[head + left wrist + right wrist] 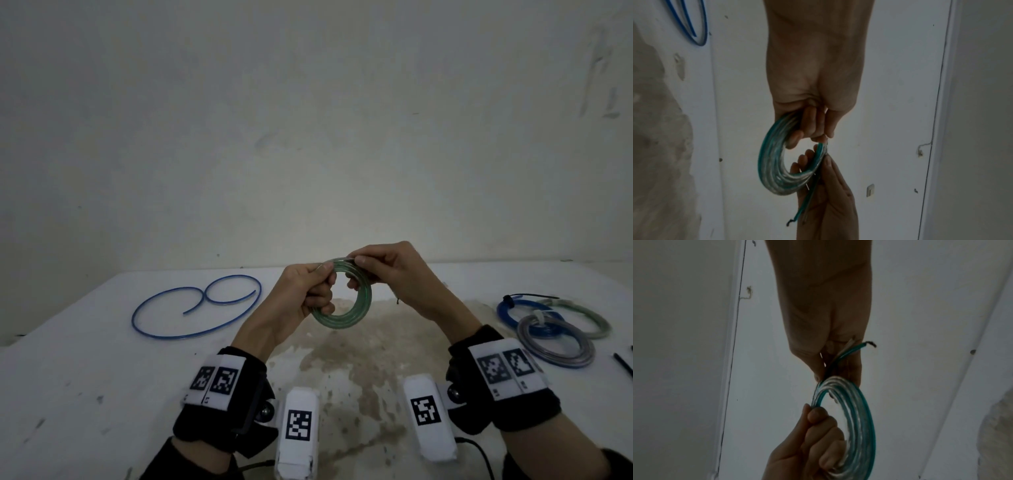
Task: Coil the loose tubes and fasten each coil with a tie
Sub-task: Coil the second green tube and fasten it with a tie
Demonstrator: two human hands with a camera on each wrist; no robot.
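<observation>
A clear green-striped tube wound into a coil point(346, 313) hangs in the air above the table's middle, held by both hands. My left hand point(308, 291) grips the coil's left side, fingers curled through the ring point(807, 128). My right hand point(380, 270) pinches the coil's top, and the tube's loose end point(857, 348) with a thin pale strip beside it sticks out past its palm. In the wrist views the coil point(774, 164) point(857, 418) shows several turns. A loose blue tube point(195, 308) lies uncoiled on the table to the left.
Three coils lie at the right: a blue one point(513, 308), a pale green one point(589, 318) and a clear one point(555, 346). A black tie point(534, 296) lies behind them, another dark strip point(623, 365) at the right edge. The white table point(85, 377) has a worn patch in the middle.
</observation>
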